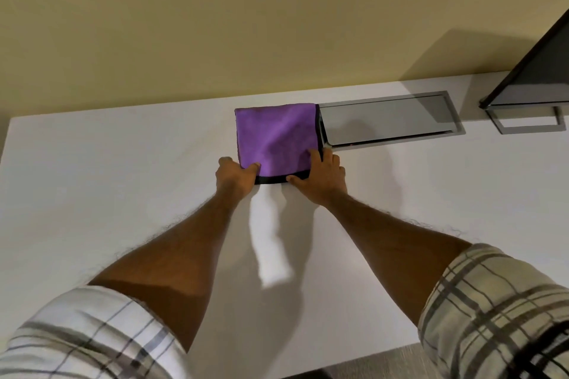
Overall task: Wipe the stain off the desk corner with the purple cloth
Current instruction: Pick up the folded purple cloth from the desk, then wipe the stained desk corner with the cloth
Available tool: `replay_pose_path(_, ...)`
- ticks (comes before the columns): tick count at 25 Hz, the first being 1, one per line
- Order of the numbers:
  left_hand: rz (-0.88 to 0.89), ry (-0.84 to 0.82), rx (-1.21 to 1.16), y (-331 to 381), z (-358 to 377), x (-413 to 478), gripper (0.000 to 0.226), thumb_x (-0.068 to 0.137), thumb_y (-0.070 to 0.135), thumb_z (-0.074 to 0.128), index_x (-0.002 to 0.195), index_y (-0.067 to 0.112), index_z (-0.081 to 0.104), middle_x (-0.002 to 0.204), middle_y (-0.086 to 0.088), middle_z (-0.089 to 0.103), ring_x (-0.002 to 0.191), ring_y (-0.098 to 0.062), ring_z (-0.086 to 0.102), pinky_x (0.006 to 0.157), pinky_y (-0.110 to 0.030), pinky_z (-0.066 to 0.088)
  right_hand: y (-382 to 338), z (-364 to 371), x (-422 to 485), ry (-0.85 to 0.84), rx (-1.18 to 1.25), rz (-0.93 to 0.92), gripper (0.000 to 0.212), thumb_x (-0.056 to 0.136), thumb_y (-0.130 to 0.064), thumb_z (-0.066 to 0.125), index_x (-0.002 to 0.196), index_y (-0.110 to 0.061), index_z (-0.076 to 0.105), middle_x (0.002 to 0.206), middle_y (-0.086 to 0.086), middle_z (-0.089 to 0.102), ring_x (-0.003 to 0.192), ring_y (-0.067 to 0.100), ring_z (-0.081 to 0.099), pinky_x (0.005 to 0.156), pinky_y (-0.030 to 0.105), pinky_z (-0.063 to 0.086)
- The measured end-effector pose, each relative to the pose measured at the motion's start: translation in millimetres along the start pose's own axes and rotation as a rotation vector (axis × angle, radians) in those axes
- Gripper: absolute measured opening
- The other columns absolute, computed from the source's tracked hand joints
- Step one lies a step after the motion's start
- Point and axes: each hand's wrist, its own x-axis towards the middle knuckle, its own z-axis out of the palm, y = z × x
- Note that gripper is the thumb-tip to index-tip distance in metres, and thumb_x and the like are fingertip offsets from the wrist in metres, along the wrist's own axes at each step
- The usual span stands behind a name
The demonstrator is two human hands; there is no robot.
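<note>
A folded purple cloth (277, 138) with a black hem lies flat on the white desk (123, 178), near the back wall. My left hand (235, 177) pinches the cloth's near left corner, thumb on top. My right hand (321, 177) holds the near right corner, fingers on the cloth and thumb along the black hem. The desk's far left corner (14, 120) is in view. No stain shows anywhere on the white surface.
A grey metal cable hatch (391, 120) is set into the desk right beside the cloth. A dark monitor (538, 71) on a grey frame stand (526, 124) stands at the right. A beige wall runs behind the desk.
</note>
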Motion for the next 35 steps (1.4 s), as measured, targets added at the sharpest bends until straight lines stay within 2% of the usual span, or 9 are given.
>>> replay_pose_path(4, -0.095, -0.048, -0.096, 22, -7, -3, 0.022, 0.079, 0.024, 0.073, 0.081, 0.004, 0.065, 0.074, -0.009, 0.063, 0.060, -0.023, 0.056, 0.048, -0.026, 0.039, 0, -8, -7, 0.003, -0.032, -0.053, 0.088, 0.073, -0.061, 0.072, 0.141, -0.020, 0.034, 0.150, 0.017, 0.031, 0.134, 0.037, 0.036, 0.106, 0.051, 0.037)
replay_pose_path(6, -0.061, -0.067, -0.204, 35, -10, -12, 0.021, 0.079, 0.024, 0.071, 0.079, 0.006, 0.059, 0.074, -0.009, 0.058, 0.064, -0.025, 0.054, 0.050, -0.026, 0.041, -5, -11, -15, 0.062, -0.045, -0.145, 0.089, 0.073, -0.060, 0.073, 0.142, -0.017, 0.037, 0.154, 0.017, 0.030, 0.139, 0.036, 0.032, 0.110, 0.051, 0.036)
replay_pose_path(9, -0.019, -0.102, -0.430, 56, -20, -32, 0.047, 0.080, 0.020, 0.072, 0.118, 0.012, 0.046, 0.101, -0.015, 0.059, 0.078, -0.025, 0.059, 0.061, -0.032, 0.052, -22, -21, -23, 0.122, -0.009, -0.246, 0.067, 0.077, -0.043, 0.077, 0.132, -0.014, 0.050, 0.138, 0.013, 0.051, 0.124, 0.033, 0.050, 0.100, 0.044, 0.047)
replay_pose_path(12, 0.026, -0.172, -0.473, 59, -44, -53, 0.041, 0.080, 0.016, 0.072, 0.113, 0.019, 0.049, 0.087, -0.010, 0.061, 0.063, -0.019, 0.055, 0.053, -0.028, 0.048, -34, -40, -27, 0.208, -0.012, -0.259, 0.026, 0.085, -0.024, 0.072, 0.107, -0.014, 0.063, 0.104, 0.008, 0.068, 0.093, 0.029, 0.064, 0.072, 0.031, 0.047)
replay_pose_path(14, 0.060, -0.183, -0.460, 49, -66, -65, 0.021, 0.082, 0.016, 0.072, 0.100, 0.016, 0.061, 0.072, -0.007, 0.062, 0.055, -0.017, 0.053, 0.056, -0.029, 0.049, -40, -50, -35, 0.245, 0.004, -0.311, 0.014, 0.090, -0.022, 0.067, 0.100, -0.012, 0.066, 0.096, 0.009, 0.070, 0.085, 0.029, 0.065, 0.069, 0.030, 0.047)
replay_pose_path(19, 0.083, -0.112, -0.590, 14, -138, -101, 0.026, 0.084, 0.010, 0.063, 0.058, 0.014, 0.061, 0.048, -0.002, 0.046, 0.042, -0.014, 0.039, 0.043, -0.018, 0.041, -91, -73, -64, 0.069, 0.019, -0.470, 0.026, 0.090, -0.028, 0.050, 0.109, -0.019, 0.066, 0.097, 0.006, 0.065, 0.084, 0.026, 0.059, 0.069, 0.037, 0.050)
replay_pose_path(24, -0.013, 0.041, -0.584, -29, -222, -123, 0.023, 0.076, 0.014, 0.060, 0.053, 0.016, 0.059, 0.051, -0.005, 0.048, 0.041, -0.017, 0.039, 0.044, -0.022, 0.034, -170, -70, -94, -0.014, 0.010, -0.622, 0.030, 0.086, -0.015, 0.052, 0.109, -0.023, 0.069, 0.101, 0.004, 0.065, 0.088, 0.026, 0.060, 0.073, 0.039, 0.052)
replay_pose_path(29, -0.122, 0.137, -0.629, -79, -297, -126, 0.010, 0.080, 0.013, 0.057, 0.071, 0.010, 0.061, 0.069, -0.011, 0.060, 0.054, -0.024, 0.061, 0.052, -0.027, 0.053, -255, -52, -124, -0.067, -0.026, -0.735, 0.029, 0.082, -0.013, 0.055, 0.105, -0.020, 0.071, 0.104, 0.001, 0.066, 0.091, 0.025, 0.061, 0.070, 0.035, 0.050)
replay_pose_path(35, -0.109, 0.220, -0.597, -156, -357, -139, 0.017, 0.081, 0.007, 0.054, 0.065, 0.009, 0.058, 0.070, -0.012, 0.056, 0.052, -0.024, 0.060, 0.056, -0.035, 0.048, -313, -8, -182, 0.007, -0.085, -0.848, 0.027, 0.084, -0.013, 0.056, 0.106, -0.018, 0.070, 0.104, 0.003, 0.066, 0.092, 0.026, 0.059, 0.068, 0.037, 0.050)
